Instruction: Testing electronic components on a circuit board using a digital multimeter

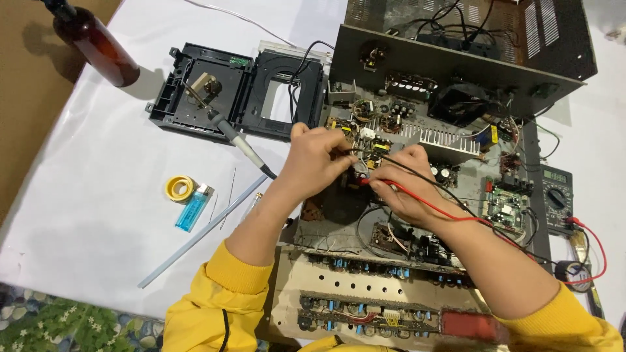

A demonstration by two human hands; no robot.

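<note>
I see both hands coming out of bright yellow sleeves (215,287). Right hand (407,182) pinches a red probe lead (430,199), left hand (313,160) a black one (417,171). Counter (98,195) white. Left of frame: yellow tape roll (178,188), translucent blue lighter (193,207). Upper left: brown bottle (98,45). Chassis (456,65) black; multimeter (556,199) dark grey.

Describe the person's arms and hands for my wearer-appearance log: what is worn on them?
Both arms wear bright yellow fabric sleeves, pushed up to around the elbows, leaving the forearms bare. The left sleeve bunches in soft folds, with a thin dark cord running over it. The right sleeve ends in a rounded cuff. The left hand and right hand are bare: no gloves; no rings or watch visible.
</note>
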